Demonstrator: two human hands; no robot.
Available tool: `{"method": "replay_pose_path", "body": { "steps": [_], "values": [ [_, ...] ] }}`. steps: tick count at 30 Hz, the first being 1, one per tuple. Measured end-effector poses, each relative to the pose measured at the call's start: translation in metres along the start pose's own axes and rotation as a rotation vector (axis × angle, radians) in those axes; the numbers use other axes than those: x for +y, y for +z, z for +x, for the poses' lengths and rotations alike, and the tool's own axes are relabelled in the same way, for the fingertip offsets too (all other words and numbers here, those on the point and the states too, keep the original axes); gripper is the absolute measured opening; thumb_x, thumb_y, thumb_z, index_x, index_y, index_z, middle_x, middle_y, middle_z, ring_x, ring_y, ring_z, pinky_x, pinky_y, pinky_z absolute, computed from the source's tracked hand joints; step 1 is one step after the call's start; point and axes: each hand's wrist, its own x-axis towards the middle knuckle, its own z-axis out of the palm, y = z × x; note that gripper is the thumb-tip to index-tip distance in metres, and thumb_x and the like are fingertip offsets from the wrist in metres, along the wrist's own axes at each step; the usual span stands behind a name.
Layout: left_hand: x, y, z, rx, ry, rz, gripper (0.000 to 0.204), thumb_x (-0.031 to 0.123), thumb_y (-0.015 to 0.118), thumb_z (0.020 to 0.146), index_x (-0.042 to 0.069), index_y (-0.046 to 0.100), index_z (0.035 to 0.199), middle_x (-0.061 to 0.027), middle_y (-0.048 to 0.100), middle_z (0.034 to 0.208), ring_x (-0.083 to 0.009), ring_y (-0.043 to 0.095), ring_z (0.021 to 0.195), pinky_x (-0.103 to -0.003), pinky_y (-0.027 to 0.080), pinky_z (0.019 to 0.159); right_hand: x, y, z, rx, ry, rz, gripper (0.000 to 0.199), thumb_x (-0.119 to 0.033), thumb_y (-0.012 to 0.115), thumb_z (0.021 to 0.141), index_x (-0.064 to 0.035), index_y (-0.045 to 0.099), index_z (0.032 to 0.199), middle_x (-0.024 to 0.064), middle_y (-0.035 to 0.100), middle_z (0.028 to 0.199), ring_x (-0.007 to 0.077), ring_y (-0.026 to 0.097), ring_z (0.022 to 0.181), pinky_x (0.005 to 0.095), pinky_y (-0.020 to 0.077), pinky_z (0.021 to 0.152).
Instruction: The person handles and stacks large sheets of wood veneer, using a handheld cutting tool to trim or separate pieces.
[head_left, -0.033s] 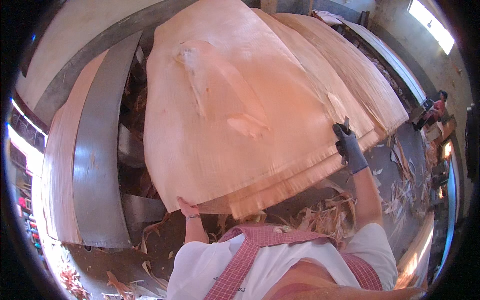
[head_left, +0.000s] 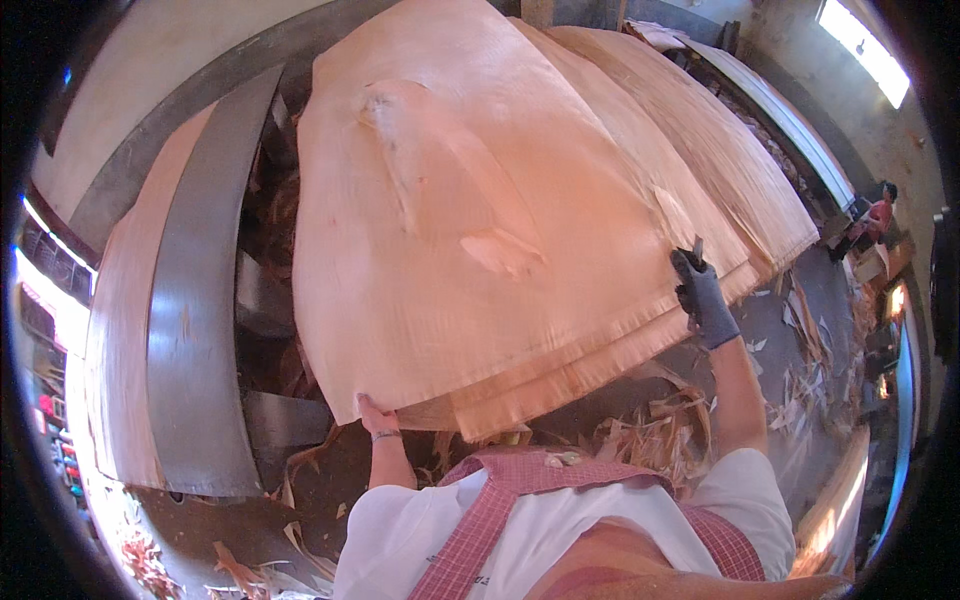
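While both hands (head_left: 378, 418) (head_left: 706, 298) flank the veneer sheet (head_left: 420, 310), scraps (head_left: 668, 436) litter the floor (head_left: 185, 522).

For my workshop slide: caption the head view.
Bare left hand holds a wood sheet by its corner; gloved right hand at its right edge.

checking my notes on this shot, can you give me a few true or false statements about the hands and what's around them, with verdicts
1. The left hand holds the near left corner of a large tan sheet. True.
2. The right hand is bare. False: it wears a dark glove.
3. A band circles the left wrist. True.
4. The wearer's apron is plain blue. False: it is reddish and checked.
5. Torn scraps lie on the floor. True.
6. Another person is at the far left of the view. False: that person is at the far right.
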Motion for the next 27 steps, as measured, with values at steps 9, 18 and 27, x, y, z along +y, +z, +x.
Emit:
{"method": "replay_pose_path", "body": {
  "steps": [9, 18, 27],
  "values": [
    [-0.052, 0.153, -0.123, -0.039, -0.012, -0.021, 0.033, 0.035, 0.058, 0.091, 0.009, 0.059, 0.111, -0.0051, 0.065, 0.105, -0.0192, 0.064, 0.091, -0.032, 0.054, 0.075, 0.013, -0.152, 0.128, 0.072, -0.063, -0.091, 0.038, -0.041, 0.065, 0.088, -0.011, 0.064, 0.111, -0.0033, 0.045, 0.055, 0.0083, 0.043, 0.038, 0.0241, 0.0302, 0.033],
    [-0.113, 0.204, -0.161, -0.104, 0.059, -0.008, 0.041, 0.039, 0.051, 0.095, 0.007, 0.056, 0.119, -0.0065, 0.064, 0.113, -0.0208, 0.061, 0.1, -0.037, 0.051, 0.083, 0.059, -0.243, 0.224, 0.055, -0.135, -0.068, 0.035, -0.038, 0.066, 0.088, -0.0105, 0.065, 0.11, -0.0059, 0.044, 0.057, 0.0064, 0.04, 0.037, 0.023, 0.0309, 0.035],
    [-0.124, 0.196, -0.134, -0.109, 0.197, 0.078, 0.044, 0.035, 0.045, 0.098, 0.002, 0.051, 0.125, -0.0096, 0.058, 0.125, -0.0255, 0.058, 0.11, -0.041, 0.049, 0.092, 0.088, -0.248, 0.249, 0.011, -0.117, -0.193, 0.039, -0.039, 0.064, 0.088, -0.009, 0.063, 0.114, -0.0007, 0.049, 0.055, 0.0102, 0.049, 0.041, 0.026, 0.0362, 0.036]
  ]
}}
